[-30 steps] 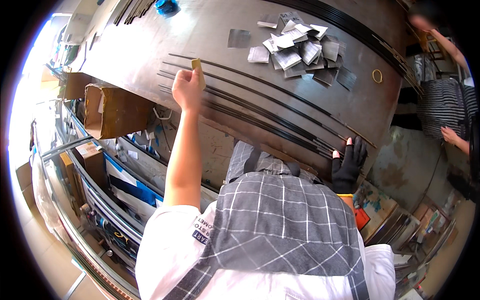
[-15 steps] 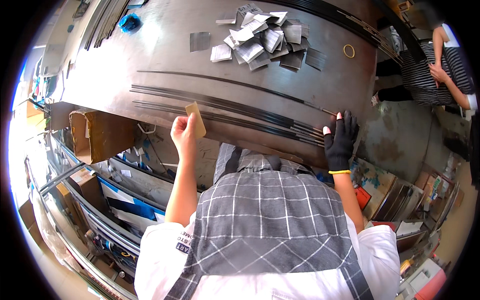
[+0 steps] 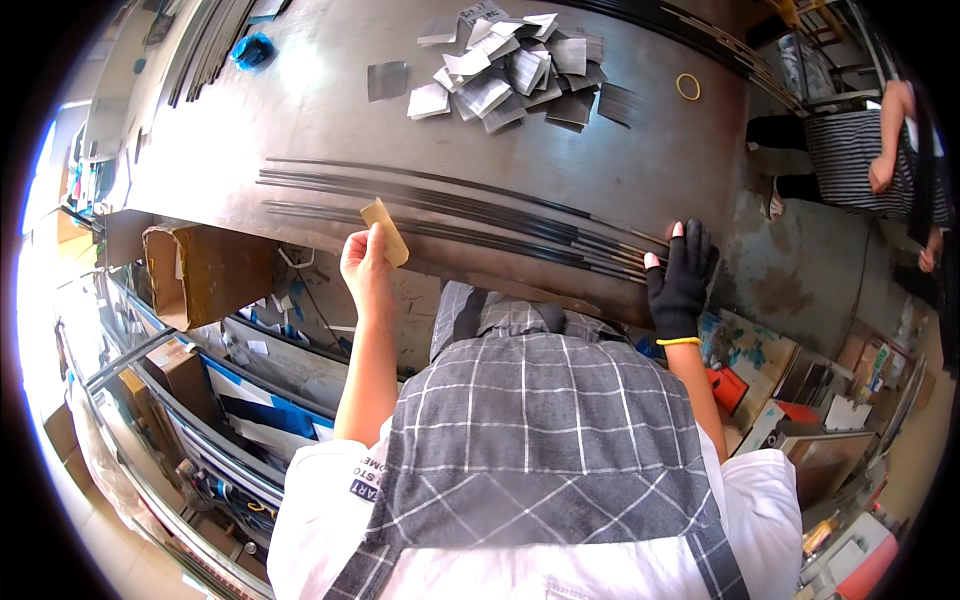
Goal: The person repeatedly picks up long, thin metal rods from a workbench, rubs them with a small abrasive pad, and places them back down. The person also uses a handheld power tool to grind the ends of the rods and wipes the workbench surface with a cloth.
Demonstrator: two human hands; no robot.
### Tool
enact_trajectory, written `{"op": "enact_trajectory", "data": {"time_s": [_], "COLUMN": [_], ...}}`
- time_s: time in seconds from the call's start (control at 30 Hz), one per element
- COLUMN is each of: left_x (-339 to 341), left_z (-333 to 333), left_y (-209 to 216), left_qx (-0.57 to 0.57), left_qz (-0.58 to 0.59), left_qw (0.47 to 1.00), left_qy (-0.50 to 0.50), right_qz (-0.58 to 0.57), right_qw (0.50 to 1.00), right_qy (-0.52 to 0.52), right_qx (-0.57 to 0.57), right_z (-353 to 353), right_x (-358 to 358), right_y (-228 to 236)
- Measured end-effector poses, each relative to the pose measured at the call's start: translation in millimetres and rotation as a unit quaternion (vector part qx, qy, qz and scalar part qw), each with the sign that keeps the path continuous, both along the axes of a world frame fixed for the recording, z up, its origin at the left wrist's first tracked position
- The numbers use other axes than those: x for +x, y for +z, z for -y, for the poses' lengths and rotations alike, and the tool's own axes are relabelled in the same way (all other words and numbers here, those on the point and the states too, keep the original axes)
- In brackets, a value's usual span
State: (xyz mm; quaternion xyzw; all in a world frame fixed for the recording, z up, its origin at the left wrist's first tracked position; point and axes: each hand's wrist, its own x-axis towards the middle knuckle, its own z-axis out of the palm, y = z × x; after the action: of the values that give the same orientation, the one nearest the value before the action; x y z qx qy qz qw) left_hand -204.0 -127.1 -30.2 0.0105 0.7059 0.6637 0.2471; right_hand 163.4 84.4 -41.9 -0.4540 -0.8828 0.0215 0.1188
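My left hand (image 3: 365, 268) is bare and holds a small tan rectangular pad (image 3: 385, 231) over the near edge of the metal worktable (image 3: 320, 110). Several long thin dark metal strips (image 3: 450, 205) lie side by side along that edge. My right hand (image 3: 680, 280), in a black fingerless glove with a yellow cuff, presses on the right ends of the strips. A checked grey apron covers my front below.
A heap of small grey metal plates (image 3: 515, 70) lies at the table's far side, with a blue object (image 3: 250, 48) at far left and a yellow ring (image 3: 688, 87) at right. A cardboard box (image 3: 200, 270) sits under the table's left. Another person in stripes (image 3: 880, 150) stands at right.
My left hand has drawn the tan pad back from the strips toward the table's near edge. My right hand stays on the strip ends. My head has tilted, shifting the view.
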Motion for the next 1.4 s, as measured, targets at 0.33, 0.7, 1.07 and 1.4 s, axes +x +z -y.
{"op": "enact_trajectory", "data": {"time_s": [0.33, 0.7, 1.07, 1.4], "left_x": [-87, -66, -71, -60], "left_z": [-76, -61, -42, 5], "left_y": [14, -16, -10, -22], "left_qx": [0.022, -0.27, -0.295, -0.07], "left_qz": [-0.13, -0.554, -0.587, -0.424], "left_qw": [0.991, 0.763, 0.723, 0.902], "left_qy": [0.033, -0.197, -0.216, 0.038], "right_qz": [-0.096, -0.08, 0.091, 0.111], "right_qw": [0.993, 0.988, 0.81, 0.577], "right_qy": [-0.071, -0.124, -0.075, 0.001], "right_qx": [0.02, 0.054, -0.574, -0.809], "right_z": [-3, 24, 77, 82], "right_x": [6, 22, 82, 29], "right_y": [9, 1, 3, 92]}}
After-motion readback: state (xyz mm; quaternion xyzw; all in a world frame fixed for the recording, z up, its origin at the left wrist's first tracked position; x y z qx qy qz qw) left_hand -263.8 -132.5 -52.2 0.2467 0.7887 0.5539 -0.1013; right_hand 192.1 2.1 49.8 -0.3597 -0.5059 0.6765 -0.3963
